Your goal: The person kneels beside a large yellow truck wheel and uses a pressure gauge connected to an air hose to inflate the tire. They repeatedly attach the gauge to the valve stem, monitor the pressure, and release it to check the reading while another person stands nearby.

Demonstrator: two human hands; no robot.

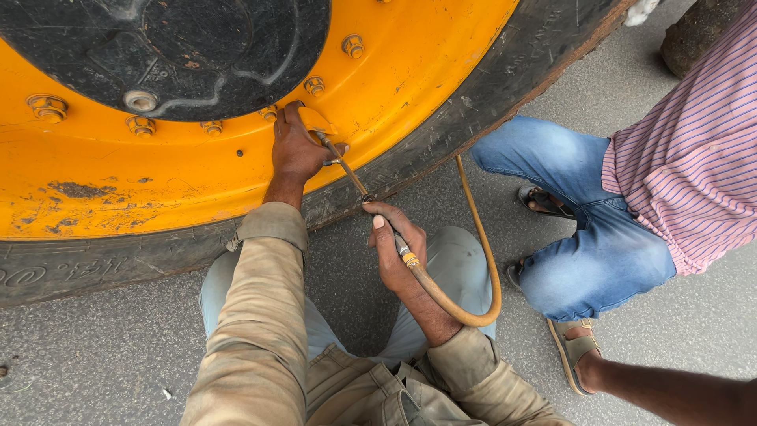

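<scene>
While one large wheel with an orange rim (410, 71) and black tyre (505, 95) fills the far side of the scene, two hands of the person work at it, and seven bolts show around the dark hub (158, 47). A single thin metal air chuck rod (347, 172) lies with its long axis slanting from near right up to far left, its tip pointing at the rim just below the hub. One orange-brown hose (481, 260) runs from its near end, loops to the right and passes under the tyre.

The left hand (296, 150) rests against the rim at the rod's far tip, fingers (293, 118) curled close around the end there. The right hand (398, 248) is nearer, fingers closed about the rod's near end where the brass fitting (408, 258) meets the hose, thumb laid along it.

At the right another person in jeans (583, 237), a striped shirt (694, 158) and two sandals squats on the grey pavement (95, 339).
</scene>
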